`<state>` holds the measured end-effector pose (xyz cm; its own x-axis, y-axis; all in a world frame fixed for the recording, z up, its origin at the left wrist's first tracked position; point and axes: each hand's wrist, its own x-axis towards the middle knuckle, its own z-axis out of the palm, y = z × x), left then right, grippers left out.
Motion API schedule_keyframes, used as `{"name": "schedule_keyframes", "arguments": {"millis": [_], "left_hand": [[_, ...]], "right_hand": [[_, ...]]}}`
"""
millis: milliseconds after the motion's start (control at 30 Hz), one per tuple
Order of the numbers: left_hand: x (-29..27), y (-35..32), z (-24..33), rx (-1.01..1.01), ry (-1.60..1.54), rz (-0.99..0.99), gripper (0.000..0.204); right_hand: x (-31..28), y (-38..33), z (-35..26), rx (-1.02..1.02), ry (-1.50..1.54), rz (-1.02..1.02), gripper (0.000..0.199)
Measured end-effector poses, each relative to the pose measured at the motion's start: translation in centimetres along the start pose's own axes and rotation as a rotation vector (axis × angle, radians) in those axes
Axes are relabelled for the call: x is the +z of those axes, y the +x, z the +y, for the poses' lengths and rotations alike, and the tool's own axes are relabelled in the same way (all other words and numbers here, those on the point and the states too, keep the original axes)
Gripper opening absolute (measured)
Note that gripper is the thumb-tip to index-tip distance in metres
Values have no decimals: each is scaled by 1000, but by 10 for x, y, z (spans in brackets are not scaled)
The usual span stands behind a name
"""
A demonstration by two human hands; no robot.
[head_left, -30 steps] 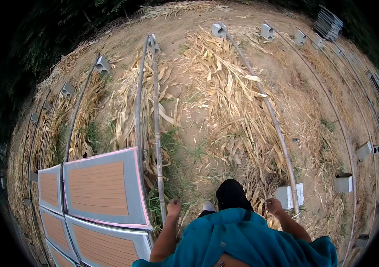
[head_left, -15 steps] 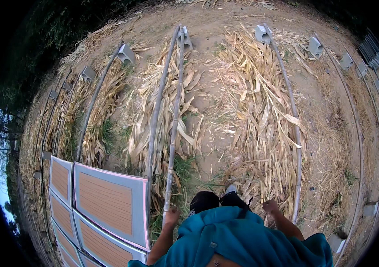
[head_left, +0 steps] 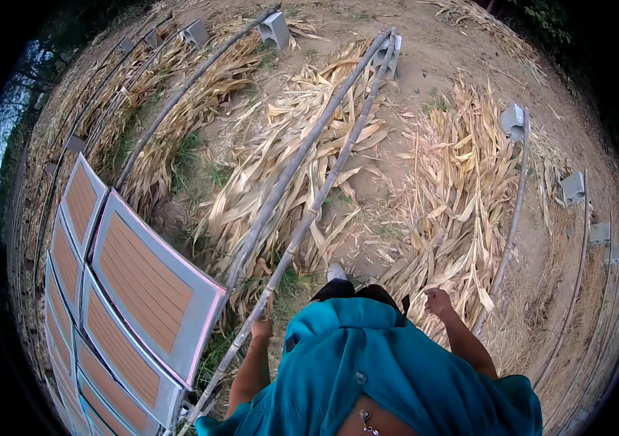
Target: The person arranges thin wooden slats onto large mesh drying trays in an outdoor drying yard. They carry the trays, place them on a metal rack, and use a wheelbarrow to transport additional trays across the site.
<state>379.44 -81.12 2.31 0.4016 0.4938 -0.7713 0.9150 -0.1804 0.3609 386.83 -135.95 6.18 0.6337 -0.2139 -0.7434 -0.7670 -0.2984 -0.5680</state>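
Note:
My left hand (head_left: 261, 327) hangs low at my side, close to the nearer of two long poles (head_left: 302, 229). Its fingers are too small and turned away to make out, and I cannot tell whether it touches the pole. On the other side, my right hand (head_left: 437, 301) is held out from my body with fingers curled in and nothing visible in them. Dry corn husks (head_left: 462, 218) lie on the ground just ahead of it. Left of my left hand, flat framed panels (head_left: 151, 276) with brown, lined faces and grey borders rest in rows along the poles.
A second pole (head_left: 287, 171) runs alongside the first toward a grey concrete block (head_left: 388, 58). More blocks, such as one block (head_left: 274, 30) at the far left, prop other poles. At the right, another pole (head_left: 516, 211) borders the husks. Bare soil (head_left: 367, 182) lies between the husk strips.
The view has swung left, so poles and panels now slant to the right. One white shoe now shows farther ahead of me. Both hands stay at my sides.

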Motion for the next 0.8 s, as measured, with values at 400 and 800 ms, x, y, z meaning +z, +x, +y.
{"name": "schedule_keyframes", "arguments": {"millis": [400,800], "left_hand": [[30,-17,269,406,-253,469,72],[-5,-70,244,-302,-132,672,51]], "right_hand": [[-72,254,-96,-635,-1050,-299,23],[-100,453,-199,-161,-539,-569,17]]}}
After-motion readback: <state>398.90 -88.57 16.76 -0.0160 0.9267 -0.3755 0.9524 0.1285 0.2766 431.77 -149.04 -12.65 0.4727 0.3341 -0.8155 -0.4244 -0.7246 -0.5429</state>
